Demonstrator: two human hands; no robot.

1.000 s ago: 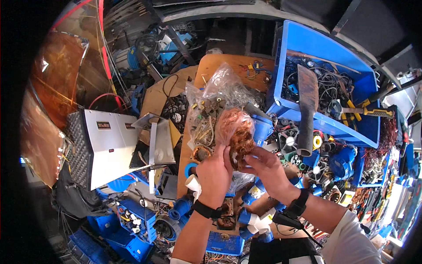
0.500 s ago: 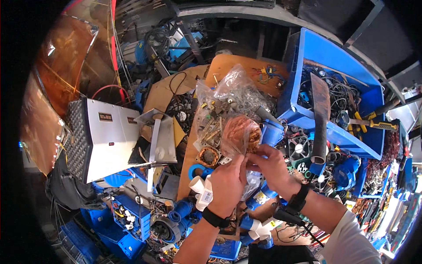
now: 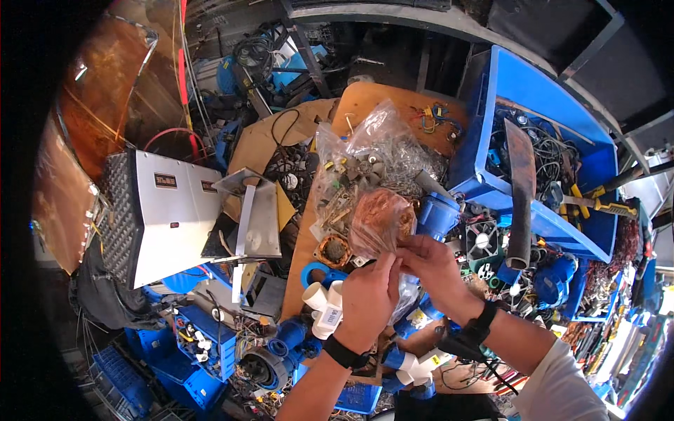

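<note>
A clear plastic bag of copper wire [image 3: 379,219] stands in front of me over the wooden board. My left hand [image 3: 368,300] pinches the gathered neck of this bag, thumb and fingers pressed together. Right beside it, my right hand [image 3: 435,274] pinches the same gathered plastic, its fingertips close to the left thumb. The exact grip of the fingertips is partly hidden. Behind the wire rests a larger clear bag [image 3: 390,144] with small metal parts. A copper-wound ring [image 3: 333,250] and a white pipe fitting [image 3: 327,309] lie left of my hands.
The wooden board [image 3: 298,263] carries much of the clutter. At the right stands a big blue bin [image 3: 572,224] of cables, with a broad rusty blade [image 3: 520,158] leaning across its near edge. A white metal case [image 3: 175,217] stands at the left. A blue canister [image 3: 439,216] stands nearby.
My right fingers have drawn in toward the left ones at the bag's neck, and the bag has turned slightly. The whole view has shifted a little.
</note>
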